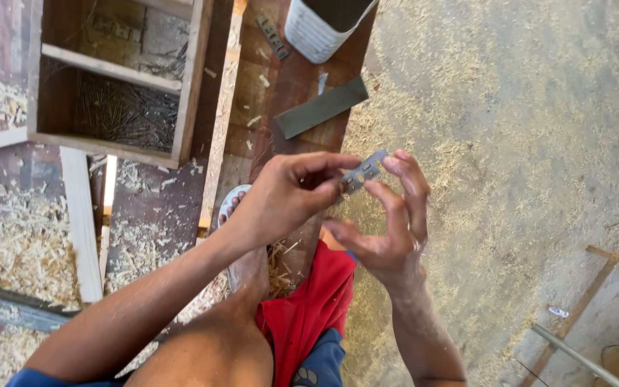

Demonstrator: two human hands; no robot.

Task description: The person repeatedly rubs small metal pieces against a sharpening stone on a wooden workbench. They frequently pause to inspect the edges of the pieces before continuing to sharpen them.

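A small grey metal hinge (364,172) with screw holes is held up between both hands over the wood shavings. My left hand (284,195) pinches its left end with thumb and fingertips. The other end rests against the curled fingers of my right hand (388,222), which supports it from the right. My bent knee, red shorts and a sandalled foot (241,236) lie below the hands.
A wooden box (189,86) with compartments of dark nails sits at upper left. A flat grey metal file (322,107), another hinge (273,36) and a white ribbed container (318,32) lie on the reddish board. Wood shavings cover the concrete floor; thin wooden strips (610,261) lie at right.
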